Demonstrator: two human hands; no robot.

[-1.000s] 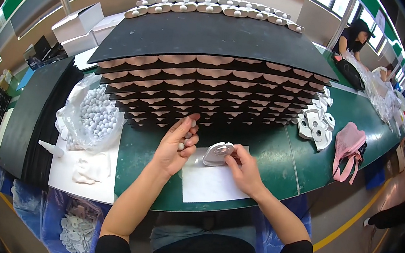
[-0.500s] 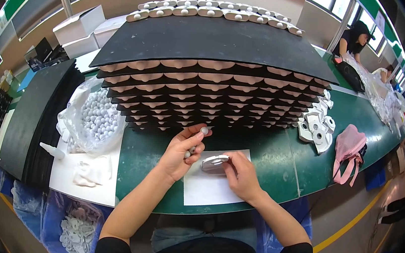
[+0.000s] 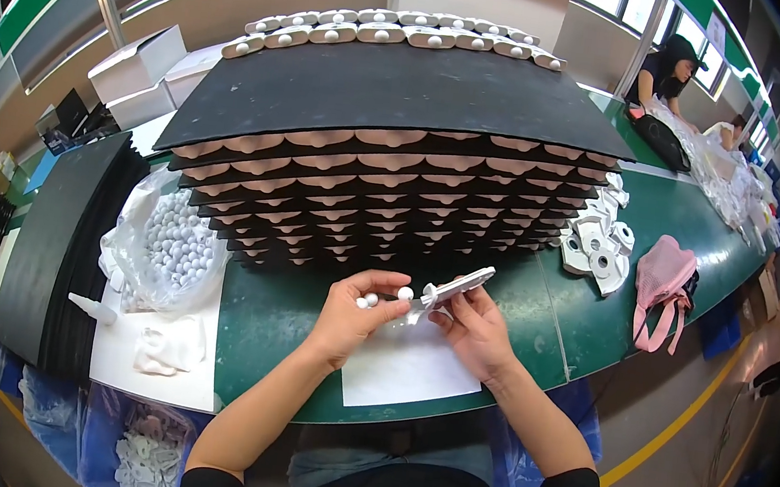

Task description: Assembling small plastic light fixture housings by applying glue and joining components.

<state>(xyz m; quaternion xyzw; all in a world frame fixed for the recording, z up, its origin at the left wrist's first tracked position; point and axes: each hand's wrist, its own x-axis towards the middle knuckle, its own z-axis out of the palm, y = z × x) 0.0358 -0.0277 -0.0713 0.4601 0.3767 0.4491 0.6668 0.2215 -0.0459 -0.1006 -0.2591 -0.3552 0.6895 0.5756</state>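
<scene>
Being pinched between thumb and index finger of the left hand (image 3: 358, 317), just below frame centre: one white ball (image 3: 405, 294). Two more balls (image 3: 366, 301) are held against that hand's curled fingers. A flat white part (image 3: 462, 284) is gripped by the right hand (image 3: 480, 338), just right of the ball, thumb and fingers closed on it, tilted with its upper-right end raised. Ball is held just beside the part's lower-left end; whether they touch can't be told. A white sheet (image 3: 403, 380) is laid on the green bench (image 3: 256, 320) under both hands, lower centre. Upper centre is filled by a tall stack of black boards (image 3: 397, 100), layers of pinkish pieces (image 3: 383, 137) sandwiched between; ball-fitted pieces (image 3: 375, 36) are lined up along its far top edge. At left, loose balls (image 3: 180, 244) are contained in a clear plastic bag (image 3: 127, 233); a white bottle (image 3: 92, 308) and white cloth (image 3: 169, 350) are placed below it. At right, white ring-holed parts (image 3: 600, 253) are heaped beside a pink bag (image 3: 664, 284). Lower left, white scraps (image 3: 149, 457) are collected in a blue-lined bin (image 3: 104, 427).
</scene>
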